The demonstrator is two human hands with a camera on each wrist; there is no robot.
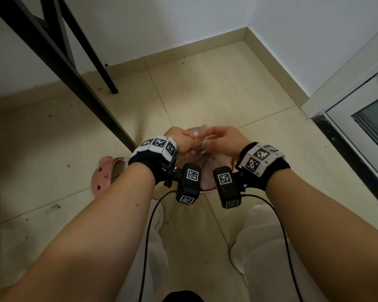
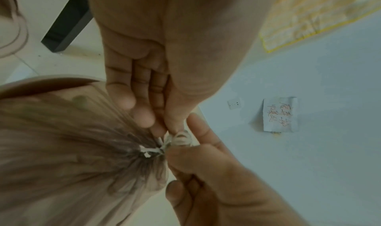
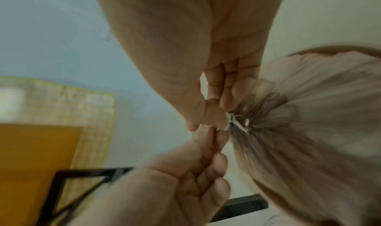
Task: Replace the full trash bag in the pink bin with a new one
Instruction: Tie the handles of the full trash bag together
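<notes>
From the head view, both hands meet over the pink bin (image 1: 205,189), which stands on the tiled floor (image 1: 227,94) between the person's feet. The left hand (image 1: 179,141) is curled into a fist around the gathered top of the trash bag (image 1: 205,164); the right hand (image 1: 222,138) pinches at the same bunched neck. The bag still sits in the bin. A pink slipper (image 1: 106,172) lies just beside the bin, under a black desk leg (image 1: 74,77).

In the left wrist view, the left hand (image 2: 156,76) has fingers (image 2: 142,115) folded down onto the white drawstring (image 2: 152,150) where the thin, translucent film of the trash bag (image 2: 72,148) puckers into tight pleats. The right hand (image 2: 206,172) pinches a small loop of the string. A paper note (image 2: 280,114) hangs on the wall.

In the right wrist view, the right hand (image 3: 206,76) presses thumb against fingertips on the drawstring (image 3: 237,122), and the left hand (image 3: 185,180) grips it from below, the trash bag (image 3: 309,131) fanning out beside them.

The film looks soft, slack and slippery, and likely to tear if clawed. The bag bulges, so it probably carries some weight. The cinched neck and string seem the best places to hold it, since the pull there spreads across the pleats rather than across a single layer of film.
</notes>
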